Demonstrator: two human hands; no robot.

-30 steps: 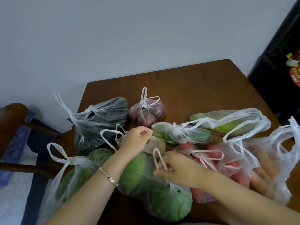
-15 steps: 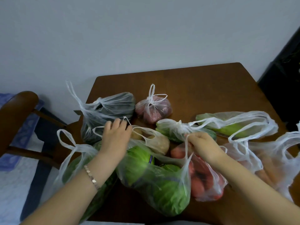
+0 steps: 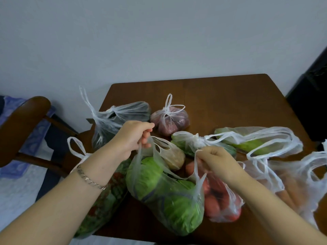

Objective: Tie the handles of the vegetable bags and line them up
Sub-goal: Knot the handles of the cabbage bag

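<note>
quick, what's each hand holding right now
Left hand: closed, gripping a handle of the cabbage bag.
Right hand: closed, gripping the bag's other handle.

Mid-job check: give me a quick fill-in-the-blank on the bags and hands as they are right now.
1. The left hand and the right hand each grip one ___ of the cabbage bag.
2. The bracelet sits on the ___ wrist.
3. The small reddish bag beyond the left hand has its handles already ___.
Missing words: handle; left; tied.
</note>
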